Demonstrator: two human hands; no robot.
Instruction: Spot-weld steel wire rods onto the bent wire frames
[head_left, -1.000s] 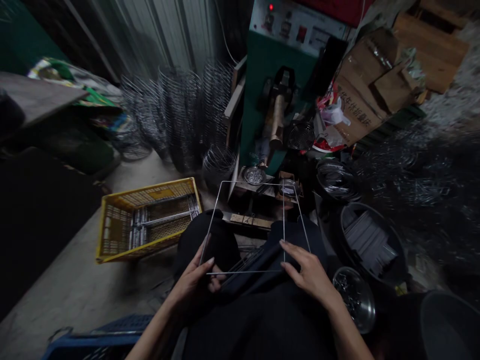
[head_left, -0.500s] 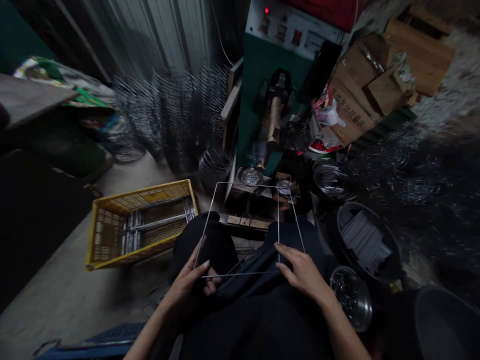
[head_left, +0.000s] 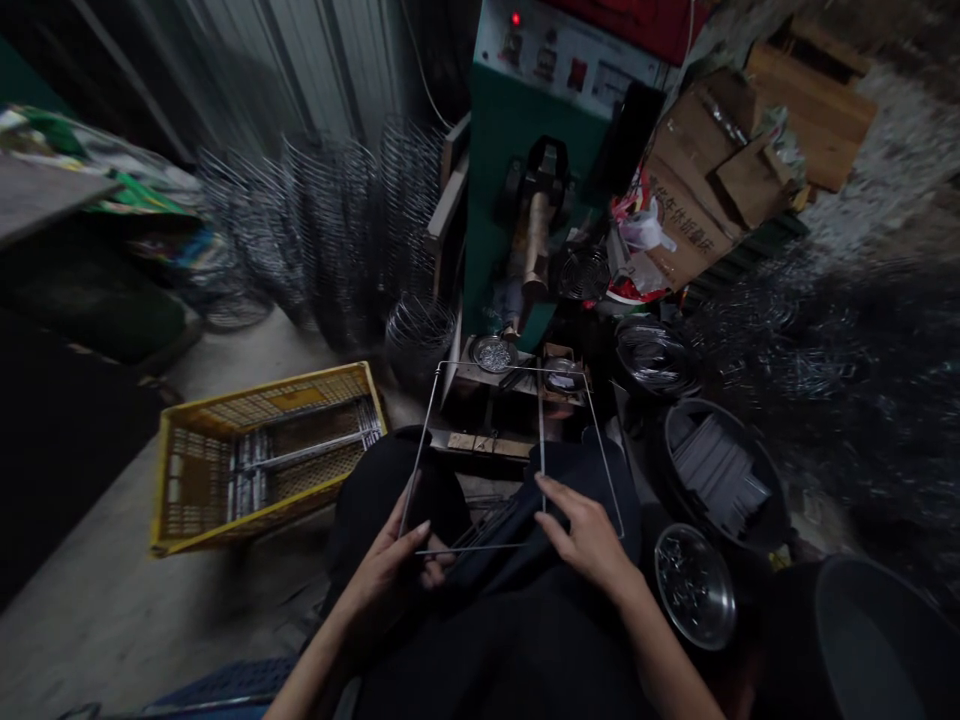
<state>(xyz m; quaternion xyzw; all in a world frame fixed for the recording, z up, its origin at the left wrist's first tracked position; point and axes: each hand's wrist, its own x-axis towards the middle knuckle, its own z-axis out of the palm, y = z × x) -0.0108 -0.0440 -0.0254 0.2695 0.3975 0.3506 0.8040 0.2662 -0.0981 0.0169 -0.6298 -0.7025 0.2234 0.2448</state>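
Observation:
A thin rectangular wire frame is held up above my lap, tilted away from me. My left hand grips its near left corner, thumb on top and fingers curled underneath. In my right hand, a straight wire rod is pinched between thumb and fingertips. This rod lies lengthwise inside the right side of the frame, with its far end at the frame's far edge. Whether the two touch there, I cannot tell. The far edge lies just in front of a small dish of metal bits below the machine's metal arm.
A green machine with a red light stands ahead. Left is a yellow crate holding wire pieces, with stacked wire rings behind. Right are a dark tub of metal strips, a steel bowl and a cardboard box.
The view has shifted slightly, so the surroundings sit a little further left. Relative to the frame, my right hand and the rod have moved left, away from its right side.

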